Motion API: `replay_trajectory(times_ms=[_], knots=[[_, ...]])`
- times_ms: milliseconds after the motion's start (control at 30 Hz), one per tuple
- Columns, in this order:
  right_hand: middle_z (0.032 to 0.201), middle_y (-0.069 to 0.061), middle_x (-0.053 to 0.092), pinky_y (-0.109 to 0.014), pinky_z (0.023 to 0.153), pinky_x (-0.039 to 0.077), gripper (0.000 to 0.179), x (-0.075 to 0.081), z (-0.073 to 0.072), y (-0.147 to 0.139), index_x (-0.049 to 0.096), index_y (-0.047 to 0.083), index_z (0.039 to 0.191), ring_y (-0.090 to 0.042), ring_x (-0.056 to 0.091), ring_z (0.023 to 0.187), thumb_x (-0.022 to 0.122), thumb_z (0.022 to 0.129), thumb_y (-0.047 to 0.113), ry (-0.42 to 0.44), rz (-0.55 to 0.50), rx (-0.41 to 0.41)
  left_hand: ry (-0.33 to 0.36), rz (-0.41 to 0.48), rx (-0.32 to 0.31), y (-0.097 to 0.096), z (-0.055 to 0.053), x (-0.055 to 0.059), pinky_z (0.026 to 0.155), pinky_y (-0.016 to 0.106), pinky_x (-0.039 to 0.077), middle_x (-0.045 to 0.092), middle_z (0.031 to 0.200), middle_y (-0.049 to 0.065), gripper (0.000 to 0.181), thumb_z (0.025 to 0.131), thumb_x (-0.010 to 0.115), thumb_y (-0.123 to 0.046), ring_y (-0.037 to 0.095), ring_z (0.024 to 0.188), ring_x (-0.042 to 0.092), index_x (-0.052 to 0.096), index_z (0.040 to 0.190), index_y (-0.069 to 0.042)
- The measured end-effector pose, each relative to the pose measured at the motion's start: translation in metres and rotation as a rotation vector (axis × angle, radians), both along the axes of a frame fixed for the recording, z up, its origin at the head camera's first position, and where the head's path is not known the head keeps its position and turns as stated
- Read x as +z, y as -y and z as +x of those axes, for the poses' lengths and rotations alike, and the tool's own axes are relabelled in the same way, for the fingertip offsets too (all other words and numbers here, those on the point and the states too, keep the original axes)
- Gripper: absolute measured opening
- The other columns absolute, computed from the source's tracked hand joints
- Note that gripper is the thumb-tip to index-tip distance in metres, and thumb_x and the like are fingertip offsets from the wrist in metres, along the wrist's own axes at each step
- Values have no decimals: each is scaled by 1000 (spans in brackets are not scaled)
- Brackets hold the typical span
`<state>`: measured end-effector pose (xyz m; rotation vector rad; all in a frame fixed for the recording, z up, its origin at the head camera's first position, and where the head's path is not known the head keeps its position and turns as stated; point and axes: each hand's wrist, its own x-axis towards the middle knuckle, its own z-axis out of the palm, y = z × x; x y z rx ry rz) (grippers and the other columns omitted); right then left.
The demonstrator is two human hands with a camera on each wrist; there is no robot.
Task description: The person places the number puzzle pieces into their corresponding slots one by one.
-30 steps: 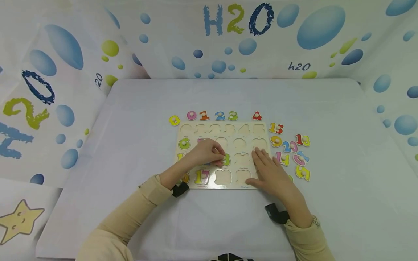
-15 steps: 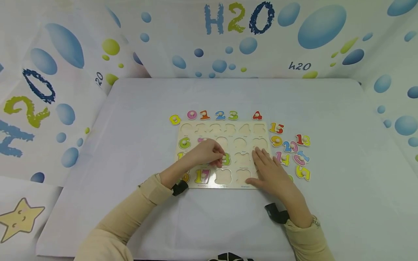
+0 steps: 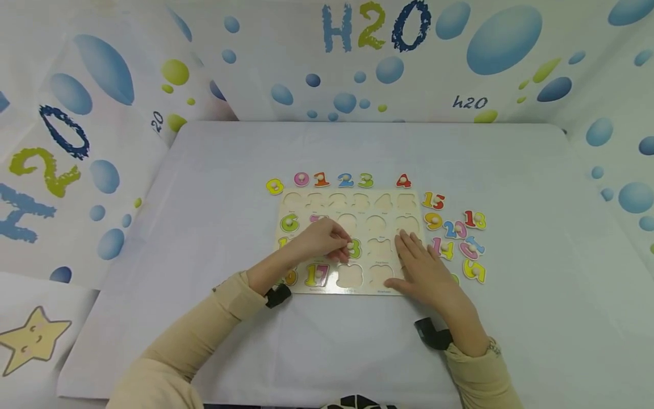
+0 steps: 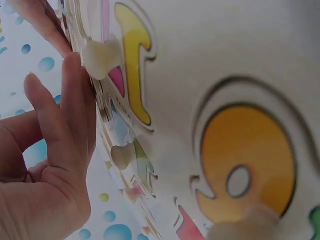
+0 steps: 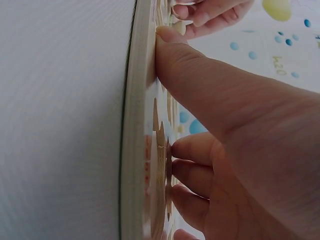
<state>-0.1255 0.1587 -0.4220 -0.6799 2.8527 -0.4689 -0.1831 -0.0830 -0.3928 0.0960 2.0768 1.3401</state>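
Observation:
A wooden number puzzle board (image 3: 367, 261) lies flat on the table. My left hand (image 3: 324, 238) reaches over it, thumb and fingertips pinching the knob of a number puzzle piece with a green 3 (image 3: 356, 249); the rest of that piece is hidden behind the hand. My right hand (image 3: 426, 272) rests with straight, spread fingers on the board's right side. In the right wrist view its thumb (image 5: 200, 70) touches the board near the edge. The 17 piece (image 3: 317, 275) and green 6 piece (image 3: 289, 222) sit in their recesses; an orange numeral (image 4: 250, 140) shows large in the left wrist view.
Along the board's far edge lie loose number pieces, among them a yellow 8 (image 3: 275, 186) and a red 4 (image 3: 403, 180). More loose pieces, such as the 15 (image 3: 434, 200), 20 (image 3: 455, 229) and yellow 5 (image 3: 474, 271), lie to the right. Patterned cloth walls surround the table (image 3: 214, 170).
Both hands keep their places, the left at the piece with the green 3 and the right on the board. Only the head view has shifted very slightly.

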Motion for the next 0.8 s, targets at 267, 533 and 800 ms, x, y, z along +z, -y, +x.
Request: replay_trajectory(times_ms=[267, 533, 800], knots=[[149, -22, 21, -56, 105, 14, 90, 2, 0, 0, 27, -7, 143, -37, 15, 137, 71, 81, 42, 13, -5, 8, 112, 63, 63, 5, 2, -6, 64, 26, 53, 67, 86, 13, 23, 96, 52, -5, 22, 74, 68, 58, 114, 6], [149, -23, 21, -56, 105, 14, 90, 2, -1, -1, 27, -8, 143, -38, 15, 137, 71, 81, 40, 24, -6, 7, 41, 57, -42, 12, 3, 3, 68, 31, 53, 68, 91, 13, 36, 95, 54, -8, 24, 76, 67, 48, 129, 2], [149, -22, 22, -56, 105, 14, 89, 4, 1, 0, 27, -8, 143, -37, 15, 137, 71, 81, 40, 21, -14, 5, -168, 41, 48, 70, -29, 40, 81, 40, 49, 65, 106, 17, 38, 97, 53, -14, 25, 88, 66, 48, 132, -2]])
